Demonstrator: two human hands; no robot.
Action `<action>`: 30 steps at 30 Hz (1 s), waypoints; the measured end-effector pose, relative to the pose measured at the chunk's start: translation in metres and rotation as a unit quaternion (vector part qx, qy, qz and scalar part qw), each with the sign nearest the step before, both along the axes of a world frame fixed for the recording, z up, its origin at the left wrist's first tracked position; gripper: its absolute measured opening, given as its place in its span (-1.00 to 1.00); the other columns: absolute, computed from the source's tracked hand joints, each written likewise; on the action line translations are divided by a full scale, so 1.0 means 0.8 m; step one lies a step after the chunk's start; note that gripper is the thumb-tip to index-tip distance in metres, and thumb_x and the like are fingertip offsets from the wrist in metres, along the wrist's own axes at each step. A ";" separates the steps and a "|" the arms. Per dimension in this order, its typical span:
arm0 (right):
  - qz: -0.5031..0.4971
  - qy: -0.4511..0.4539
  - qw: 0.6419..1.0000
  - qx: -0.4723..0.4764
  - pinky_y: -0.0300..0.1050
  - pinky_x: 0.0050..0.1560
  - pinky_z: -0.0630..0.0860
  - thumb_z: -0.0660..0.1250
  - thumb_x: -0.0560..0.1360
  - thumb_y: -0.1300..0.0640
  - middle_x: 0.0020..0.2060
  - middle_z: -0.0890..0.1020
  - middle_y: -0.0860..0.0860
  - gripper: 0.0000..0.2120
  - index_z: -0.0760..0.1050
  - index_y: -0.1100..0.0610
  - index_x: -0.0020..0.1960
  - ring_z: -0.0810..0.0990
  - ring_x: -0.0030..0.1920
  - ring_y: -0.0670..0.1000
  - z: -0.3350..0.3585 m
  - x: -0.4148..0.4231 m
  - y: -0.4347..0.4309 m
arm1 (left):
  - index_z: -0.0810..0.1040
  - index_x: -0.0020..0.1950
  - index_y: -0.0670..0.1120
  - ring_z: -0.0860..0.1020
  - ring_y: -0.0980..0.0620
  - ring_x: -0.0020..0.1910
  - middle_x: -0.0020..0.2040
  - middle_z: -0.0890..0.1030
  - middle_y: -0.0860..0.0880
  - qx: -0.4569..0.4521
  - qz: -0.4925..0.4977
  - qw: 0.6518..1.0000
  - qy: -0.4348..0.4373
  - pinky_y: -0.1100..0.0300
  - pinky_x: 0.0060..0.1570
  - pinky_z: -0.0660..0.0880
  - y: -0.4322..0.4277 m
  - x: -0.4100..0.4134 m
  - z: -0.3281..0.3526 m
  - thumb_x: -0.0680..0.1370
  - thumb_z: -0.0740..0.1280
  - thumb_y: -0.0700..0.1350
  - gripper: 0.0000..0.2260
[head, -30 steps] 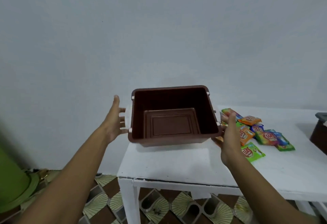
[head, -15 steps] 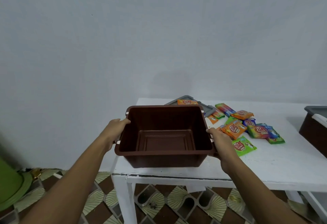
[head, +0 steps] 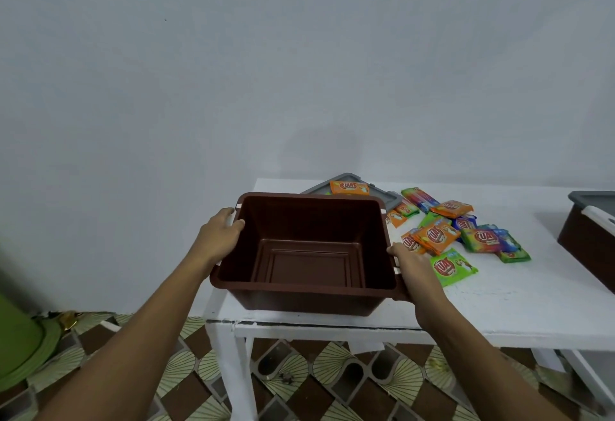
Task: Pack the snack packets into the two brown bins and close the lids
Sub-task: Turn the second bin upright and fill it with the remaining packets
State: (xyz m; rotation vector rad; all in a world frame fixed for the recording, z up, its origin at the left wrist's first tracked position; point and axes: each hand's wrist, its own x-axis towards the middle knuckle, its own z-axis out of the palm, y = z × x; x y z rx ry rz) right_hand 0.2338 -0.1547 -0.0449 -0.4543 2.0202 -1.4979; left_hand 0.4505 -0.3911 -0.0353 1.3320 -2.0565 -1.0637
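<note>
An empty brown bin point(head: 309, 294) stands at the left front corner of the white table point(head: 519, 307). My left hand point(head: 218, 237) grips its left rim. On the right rim, my right hand point(head: 412, 267) holds the bin near its white latch. Behind the bin lies a grey lid point(head: 346, 182) with an orange packet point(head: 349, 187) on top. Several snack packets point(head: 462, 234) in orange, green and blue are strewn to the right of the bin. At the right edge of the view stands a second brown bin point(head: 585, 247) with a grey lid point(head: 595, 201) on it.
A green plastic object point(head: 23, 337) sits on the patterned tile floor at the lower left. A plain pale wall stands right behind the table. The table's front edge runs just under the bin.
The bin came down from a tilted, raised pose onto the table's left front corner. Both hands went from open beside it to gripping its rims, uncovering the grey lid behind.
</note>
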 end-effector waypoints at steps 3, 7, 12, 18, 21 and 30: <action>0.006 -0.023 1.000 -0.007 -0.04 -0.30 0.45 0.18 0.53 0.01 -0.30 0.62 0.19 -0.71 0.50 0.21 0.06 0.62 -0.32 0.11 -0.005 -0.005 0.002 | 0.32 0.49 -0.05 0.42 -0.17 0.34 0.41 0.43 -0.13 -0.016 0.002 1.000 -0.027 -0.05 0.27 0.39 0.001 -0.006 0.001 0.65 0.13 -0.02 -0.60; 0.010 -0.046 0.999 -0.016 -0.02 -0.24 0.48 0.21 0.52 0.00 -0.32 0.60 0.13 -0.70 0.51 0.19 0.08 0.58 -0.29 0.07 -0.020 -0.012 0.009 | 0.32 0.49 -0.10 0.40 -0.19 0.36 0.43 0.41 -0.17 -0.043 -0.010 0.996 -0.073 -0.03 0.29 0.35 0.005 -0.013 -0.002 0.66 0.13 -0.03 -0.60; 0.019 -0.014 1.000 -0.014 -0.02 -0.18 0.51 0.17 0.58 -0.06 -0.30 0.63 0.09 -0.68 0.55 0.16 -0.02 0.61 -0.27 0.04 -0.016 -0.024 0.000 | 0.25 0.52 -0.07 0.36 -0.23 0.39 0.45 0.36 -0.20 -0.114 0.009 0.981 -0.158 -0.12 0.31 0.34 0.001 -0.023 0.008 0.62 0.19 0.11 -0.49; 0.049 0.234 0.970 0.051 0.05 -0.06 0.50 0.15 0.62 0.04 -0.16 0.64 0.15 -0.66 0.59 0.21 -0.11 0.57 -0.12 0.12 -0.045 -0.101 0.018 | 0.37 0.45 -0.02 0.21 -0.12 0.43 0.43 0.34 -0.07 -0.291 -0.055 0.943 -0.151 -0.13 0.33 0.21 0.042 -0.091 0.034 0.58 0.25 0.13 -0.53; 0.153 0.427 0.867 0.206 0.01 0.06 0.52 0.23 0.55 0.09 0.11 0.62 0.03 -0.78 0.59 0.08 0.10 0.53 0.07 0.04 -0.073 -0.165 0.053 | 0.39 0.43 0.02 0.17 -0.07 0.43 0.41 0.32 -0.03 -0.310 -0.144 0.927 -0.158 -0.09 0.34 0.18 0.080 -0.146 0.039 0.58 0.25 0.15 -0.55; 0.181 0.427 0.871 0.159 -0.17 0.30 0.31 0.34 0.54 0.14 0.28 0.53 -0.02 -0.70 0.52 0.01 0.26 0.44 0.29 0.01 -0.109 -0.305 0.141 | 0.33 0.45 0.04 0.18 -0.10 0.44 0.43 0.32 -0.05 -0.356 -0.310 0.847 -0.244 -0.10 0.35 0.14 0.197 -0.340 0.039 0.60 0.19 0.14 -0.55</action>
